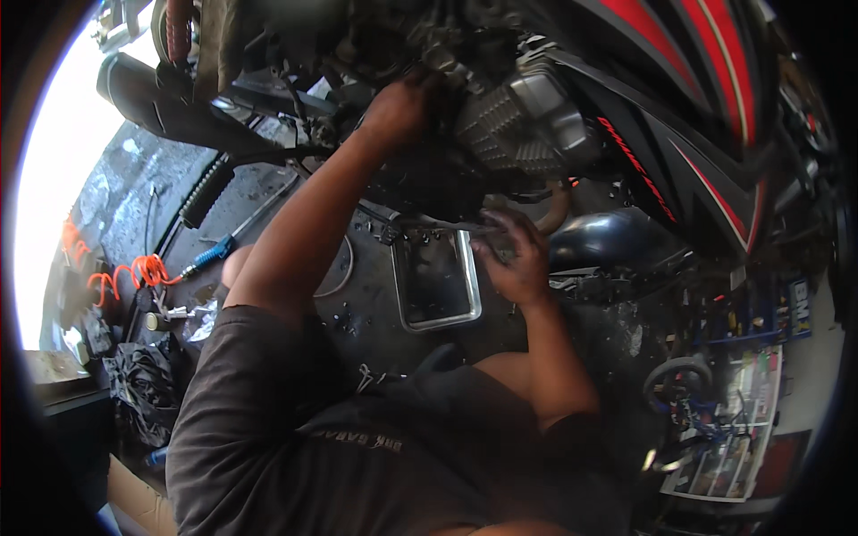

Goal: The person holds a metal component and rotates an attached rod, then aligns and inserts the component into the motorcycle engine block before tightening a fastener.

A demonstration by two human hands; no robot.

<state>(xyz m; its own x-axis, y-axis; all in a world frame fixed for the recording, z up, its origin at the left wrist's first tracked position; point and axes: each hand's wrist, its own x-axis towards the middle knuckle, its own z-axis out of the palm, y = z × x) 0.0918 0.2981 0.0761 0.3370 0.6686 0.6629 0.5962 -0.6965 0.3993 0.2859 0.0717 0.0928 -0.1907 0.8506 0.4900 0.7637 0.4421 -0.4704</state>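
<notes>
My left hand (400,112) reaches up into the motorcycle's dark engine area, left of the finned silver engine casing (523,125). Its fingertips are lost in shadow among the parts, so what they touch cannot be made out. Lower and to the right, my right hand (517,257) is curled beneath the engine, beside the right rim of a rectangular metal tray (472,277). A thin dark bar (447,227) runs toward its fingers across the tray's far end. Whether the fingers hold this bar is too dark to tell. Small dark pieces show at the tray's far end.
Red-and-black bodywork (661,143) overhangs the right side. On the floor at left lie a blue air gun (210,255) with a coiled orange hose (143,270) and a crumpled black bag (143,389). A glossy dark rounded part (608,239) sits right of my right hand.
</notes>
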